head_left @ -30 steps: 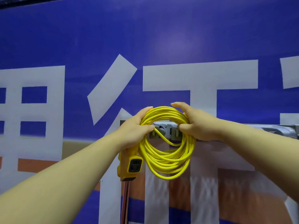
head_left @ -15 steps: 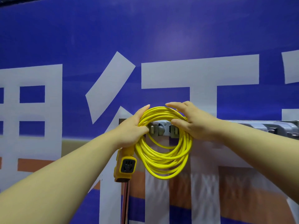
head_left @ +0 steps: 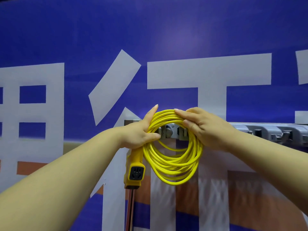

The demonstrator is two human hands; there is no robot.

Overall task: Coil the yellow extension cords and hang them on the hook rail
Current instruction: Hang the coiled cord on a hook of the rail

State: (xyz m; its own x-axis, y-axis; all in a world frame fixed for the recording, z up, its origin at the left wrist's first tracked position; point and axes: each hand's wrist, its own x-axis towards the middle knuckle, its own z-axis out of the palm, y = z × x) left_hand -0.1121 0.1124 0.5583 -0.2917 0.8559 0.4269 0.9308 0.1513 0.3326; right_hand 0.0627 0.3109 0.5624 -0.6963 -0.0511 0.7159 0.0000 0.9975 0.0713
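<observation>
A coiled yellow extension cord (head_left: 173, 165) is held up flat against the wall, its ring framing the left end of the grey hook rail (head_left: 270, 133). A round hook knob (head_left: 168, 132) shows through the coil's middle. My left hand (head_left: 141, 133) grips the coil's left side, thumb across the strands. My right hand (head_left: 206, 129) clasps the upper right side, fingers laid over the top. The yellow socket block (head_left: 135, 172) hangs below my left hand, its black face toward me. Whether the coil rests on a hook is hidden.
The wall is a blue banner (head_left: 150, 39) with large white characters. The rail runs on to the right with more grey hooks (head_left: 286, 135). A thin vertical strip (head_left: 130, 209) drops below the socket block.
My right hand has slid up from the coil's right side onto its top. The coil and socket block shifted slightly left and up against the rail.
</observation>
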